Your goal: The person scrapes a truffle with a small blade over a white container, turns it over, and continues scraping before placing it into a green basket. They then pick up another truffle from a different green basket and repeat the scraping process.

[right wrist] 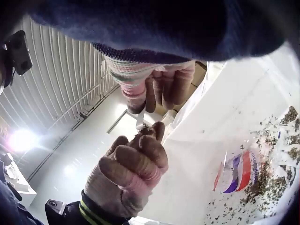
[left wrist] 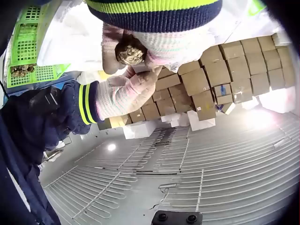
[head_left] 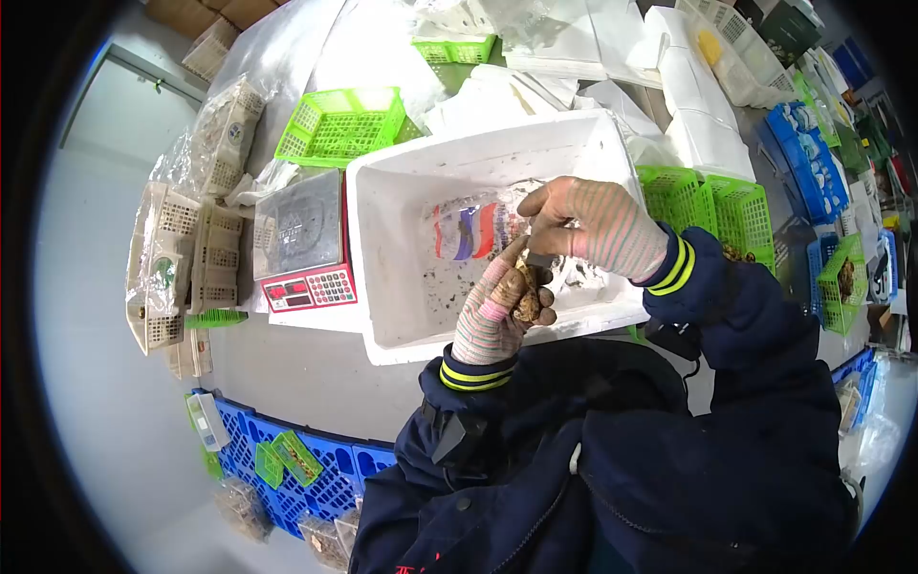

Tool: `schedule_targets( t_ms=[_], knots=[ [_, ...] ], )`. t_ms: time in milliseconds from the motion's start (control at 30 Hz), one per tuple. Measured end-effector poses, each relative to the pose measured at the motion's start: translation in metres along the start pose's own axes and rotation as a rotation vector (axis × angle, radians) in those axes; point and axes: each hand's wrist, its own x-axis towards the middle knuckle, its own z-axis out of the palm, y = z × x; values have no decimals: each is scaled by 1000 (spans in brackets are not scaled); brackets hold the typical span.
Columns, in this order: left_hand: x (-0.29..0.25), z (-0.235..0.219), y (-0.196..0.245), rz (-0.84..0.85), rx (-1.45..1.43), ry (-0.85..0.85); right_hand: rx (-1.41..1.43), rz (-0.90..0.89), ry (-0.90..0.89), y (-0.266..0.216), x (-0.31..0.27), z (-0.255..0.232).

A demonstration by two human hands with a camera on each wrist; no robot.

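Note:
Both hands wear striped knit gloves with soiled fingers. My left hand [head_left: 490,314] grips a knobbly brown-and-cream lump [left wrist: 130,51], its fingers curled round it; the exact kind cannot be told. Above it, my right hand [head_left: 604,228] pinches a small flat blade [right wrist: 140,120] between thumb and fingers. The blade's edge is right at the upper end of the lump, and its handle is hidden in the glove. Both hands are over the near right part of a white foam box [head_left: 387,330]. Dark crumbs and a clear plastic sheet printed red and blue [head_left: 466,232] lie inside it.
A scale [head_left: 301,230] with a red keypad stands left of the box. Behind it is a green basket [head_left: 344,129]; further green baskets [head_left: 741,215] stand at the right. White plastic crates [head_left: 163,258] line the left edge. Blue pallets [head_left: 330,459] lie on the floor.

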Motion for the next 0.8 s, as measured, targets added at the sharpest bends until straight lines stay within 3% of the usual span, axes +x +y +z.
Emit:
schedule_targets(
  t_ms=[33, 67, 167, 233, 367, 533, 600, 700, 767, 800],
  knots=[
    [1, 0, 0, 6, 32, 3, -41, -53, -23, 0, 0, -1],
    [2, 0, 1, -25, 20, 11, 13, 51, 18, 1, 2, -2],
    [1, -2, 5, -77, -28, -19, 143, 112, 23, -5, -2, -5],
    [2, -2, 5, -107, -58, -18, 40, 48, -74, -13, -4, -6],
    [5, -4, 4, -166, -119, -7, 57, 83, 4, -7, -4, -9],
    [6, 5, 4, -171, -92, 14, 57, 58, -30, -11, -10, -9],
    [4, 6, 3, -155, -45, 42, 77, 123, 90, -15, -10, -11],
    [8, 9, 1, -138, -14, -24, 48, 34, 2, -12, -16, -9],
    [10, 10, 0, -125, -34, -88, 8, 53, 0, -9, -13, -13],
    [10, 9, -2, -91, 4, -99, 53, 162, 31, -9, -12, -16]
  ],
)
